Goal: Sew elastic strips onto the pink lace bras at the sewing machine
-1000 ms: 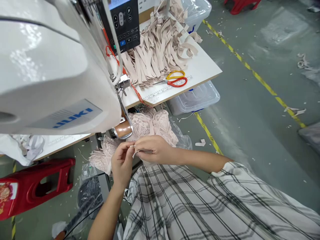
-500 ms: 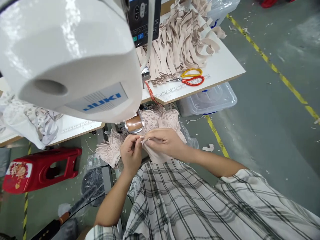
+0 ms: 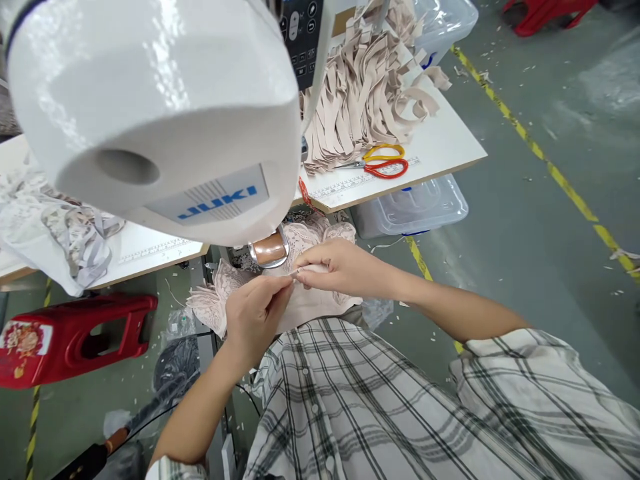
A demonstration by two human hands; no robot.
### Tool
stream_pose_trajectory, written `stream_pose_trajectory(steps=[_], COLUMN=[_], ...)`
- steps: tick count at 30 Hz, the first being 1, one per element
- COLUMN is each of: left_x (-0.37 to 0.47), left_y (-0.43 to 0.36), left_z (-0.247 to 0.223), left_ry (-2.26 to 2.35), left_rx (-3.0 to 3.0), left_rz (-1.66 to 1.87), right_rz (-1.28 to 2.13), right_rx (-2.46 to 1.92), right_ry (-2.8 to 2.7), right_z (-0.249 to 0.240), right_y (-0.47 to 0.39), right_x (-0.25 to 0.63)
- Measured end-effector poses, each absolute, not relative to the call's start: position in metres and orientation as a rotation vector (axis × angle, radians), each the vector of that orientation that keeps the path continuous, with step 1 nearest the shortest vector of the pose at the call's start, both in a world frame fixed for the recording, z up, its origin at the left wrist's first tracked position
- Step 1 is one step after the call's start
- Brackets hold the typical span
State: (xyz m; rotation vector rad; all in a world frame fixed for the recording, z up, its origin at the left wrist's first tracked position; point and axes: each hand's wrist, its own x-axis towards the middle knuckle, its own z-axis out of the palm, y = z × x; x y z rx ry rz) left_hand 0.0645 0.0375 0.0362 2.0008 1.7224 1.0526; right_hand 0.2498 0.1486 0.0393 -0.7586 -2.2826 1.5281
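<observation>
Pale pink lace fabric point(image 3: 300, 308) hangs over my lap, just below the head of a white sewing machine point(image 3: 175, 133). My left hand point(image 3: 255, 308) pinches a thin edge of that fabric between thumb and fingers. Close beside it, my right hand point(image 3: 340, 268) grips the same edge, its fingertips almost touching the left ones. A shiny metal part with a copper-coloured face point(image 3: 269, 249) sits right above the hands. More pink lace point(image 3: 215, 300) bunches at the left, partly behind my left hand.
On the white table point(image 3: 453, 137) lie many beige fabric strips point(image 3: 350, 100) and red-and-yellow scissors point(image 3: 385, 161). A clear plastic box point(image 3: 413, 207) stands below. White fabric point(image 3: 65, 233) rests on the left table part, above a red stool point(image 3: 80, 333).
My left hand has turned and shifted left and slightly down, its fingers now pointing right. My right hand has moved slightly up, and the fabric below lies more spread out. The view has shifted slightly.
</observation>
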Motion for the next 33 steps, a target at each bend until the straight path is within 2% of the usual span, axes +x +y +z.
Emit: stream_pose_trajectory(steps=[4, 9, 17, 23, 28, 33], left_x=[0.064, 0.062, 0.056, 0.065, 0.052, 0.019], left_y=[0.041, 0.046, 0.051, 0.049, 0.053, 0.056], left_z=[0.036, 0.040, 0.040, 0.034, 0.026, 0.003], left_ry=[1.730, 1.726, 1.716, 1.840, 2.049, 1.914], left_rx=[1.951, 1.890, 2.171, 2.263, 2.114, 2.531], left_rz=[1.030, 0.936, 0.563, 0.629, 0.735, 0.693], right_rz=[1.552, 1.397, 1.293, 0.937, 1.074, 1.078], right_rx=[-0.702, -0.644, -0.628, -0.705, -0.730, -0.836], right_ry=[-2.336, -2.449, -2.465, -2.422, -2.427, -2.578], right_z=[0.042, 0.044, 0.033, 0.032, 0.048, 0.057], right_y=[0.153, 0.152, 0.148, 0.142, 0.171, 0.188], right_x=[0.251, 0.252, 0.252, 0.245, 0.223, 0.207])
